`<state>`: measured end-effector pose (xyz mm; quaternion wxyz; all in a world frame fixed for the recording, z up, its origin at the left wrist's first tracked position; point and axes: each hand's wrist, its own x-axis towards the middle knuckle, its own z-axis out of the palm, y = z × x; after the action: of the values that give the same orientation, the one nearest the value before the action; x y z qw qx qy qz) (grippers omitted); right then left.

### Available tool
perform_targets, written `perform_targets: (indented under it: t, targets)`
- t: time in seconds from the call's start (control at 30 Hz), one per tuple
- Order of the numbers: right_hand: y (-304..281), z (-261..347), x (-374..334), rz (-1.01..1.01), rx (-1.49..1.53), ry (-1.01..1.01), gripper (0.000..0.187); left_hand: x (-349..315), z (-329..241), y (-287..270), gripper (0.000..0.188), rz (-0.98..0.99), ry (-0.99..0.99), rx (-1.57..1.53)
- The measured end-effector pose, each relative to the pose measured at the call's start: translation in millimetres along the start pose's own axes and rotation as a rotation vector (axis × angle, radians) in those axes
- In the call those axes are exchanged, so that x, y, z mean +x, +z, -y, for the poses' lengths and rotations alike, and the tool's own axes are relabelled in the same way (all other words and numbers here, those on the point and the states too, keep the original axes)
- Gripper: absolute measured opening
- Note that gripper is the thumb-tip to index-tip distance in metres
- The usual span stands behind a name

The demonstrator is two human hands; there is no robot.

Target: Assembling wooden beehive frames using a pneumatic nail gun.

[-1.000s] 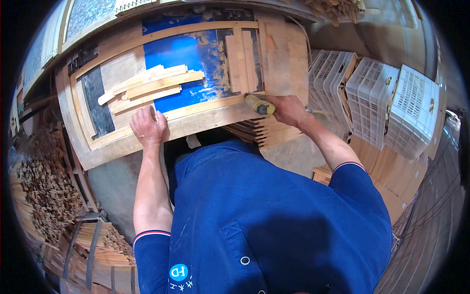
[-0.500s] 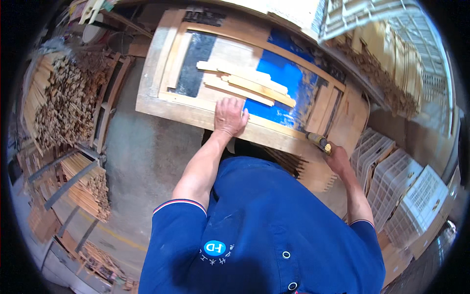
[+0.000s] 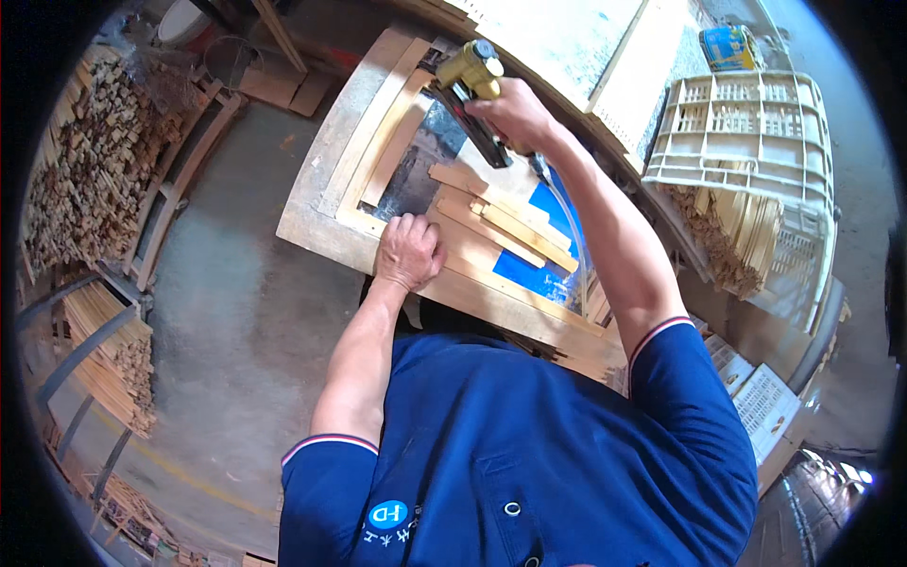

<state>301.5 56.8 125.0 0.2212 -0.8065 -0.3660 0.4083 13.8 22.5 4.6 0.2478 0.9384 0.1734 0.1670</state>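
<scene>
My right hand (image 3: 516,115) grips a yellow-and-black nail gun (image 3: 470,72), held over the far left corner of a wooden frame (image 3: 376,142) on the workbench (image 3: 316,232). An air hose (image 3: 570,215) trails from the gun's handle toward the near right. My left hand (image 3: 410,253) is closed over the near rail of the frame, fingers curled onto the wood and their tips hidden. Just right of it, several loose wooden slats (image 3: 515,227) lie crosswise on a pale board and a blue surface (image 3: 539,280) inside the frame. The nail gun's nose meets or overlaps the frame; contact cannot be made out.
A white plastic crate (image 3: 746,123) with wooden strips (image 3: 727,241) stands at the right behind the bench. Large stacks of sticks (image 3: 90,175) fill the left side, beside a low wooden rack (image 3: 175,194). More strips (image 3: 113,359) lie on a metal-barred stand nearer.
My right hand has swung the nail gun from the bench's near right edge to the frame's far left corner. My left hand has shifted left along the near rail, and its fingers have curled.
</scene>
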Motion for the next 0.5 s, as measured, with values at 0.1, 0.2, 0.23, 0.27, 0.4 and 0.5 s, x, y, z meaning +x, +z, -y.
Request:
perform_targets:
  t: [0.1, 0.2, 0.23, 0.27, 0.4, 0.5]
  targets:
    - [2, 14, 36, 0.038, -0.019, -0.002, 0.028, -2, 4, -1, 0.019, 0.036, -0.014, -0.020]
    - [6, 18, 48, 0.057, -0.020, 0.010, 0.024, -2, 6, -1, 0.018, 0.024, -0.024, -0.050]
    - [8, 16, 50, 0.042, 0.007, 0.021, 0.027, -2, 6, -2, 0.018, 0.036, -0.025, -0.065]
    - [8, 15, 52, 0.057, -0.002, 0.037, 0.028, -2, 6, -2, 0.016, 0.045, -0.030, -0.067]
    - [7, 21, 51, 0.081, 0.006, 0.076, 0.024, -3, 7, 1, 0.015, 0.046, -0.037, -0.071]
    - [9, 16, 52, 0.080, 0.037, 0.082, 0.025, -3, 9, 3, 0.017, 0.062, -0.029, -0.040]
